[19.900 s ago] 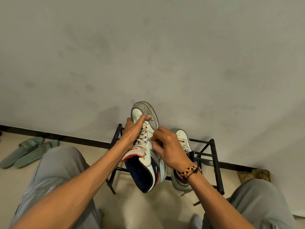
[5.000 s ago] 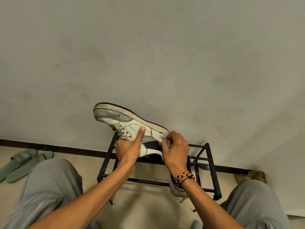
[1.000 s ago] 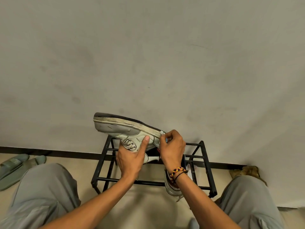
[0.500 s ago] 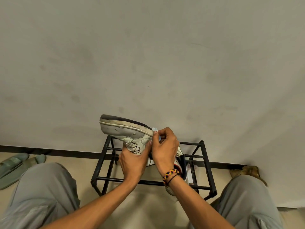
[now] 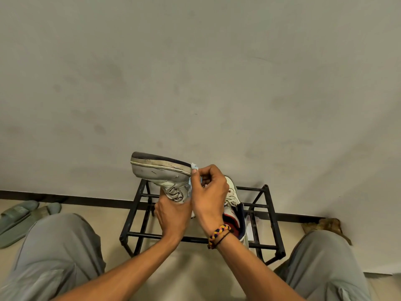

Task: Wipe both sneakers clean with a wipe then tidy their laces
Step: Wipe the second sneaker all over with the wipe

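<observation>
A scuffed white sneaker (image 5: 160, 172) is held on its side in the air, dark sole up and toe to the left. My left hand (image 5: 172, 216) grips it from below near the laces. My right hand (image 5: 209, 192) pinches a pale blue wipe (image 5: 193, 168) against the sole's edge near the middle of the shoe. The second sneaker (image 5: 235, 211), white with navy and red lining, stands on the black rack behind my right wrist, partly hidden.
A black metal shoe rack (image 5: 269, 222) stands against the grey wall. Green slippers (image 5: 19, 218) lie on the floor at far left. A brown cloth (image 5: 325, 227) lies at right by the baseboard. My knees in grey trousers frame the bottom corners.
My right hand with the wipe has slid left along the sole's edge, from the heel toward the middle. The sneaker has turned so its sole faces more upward.
</observation>
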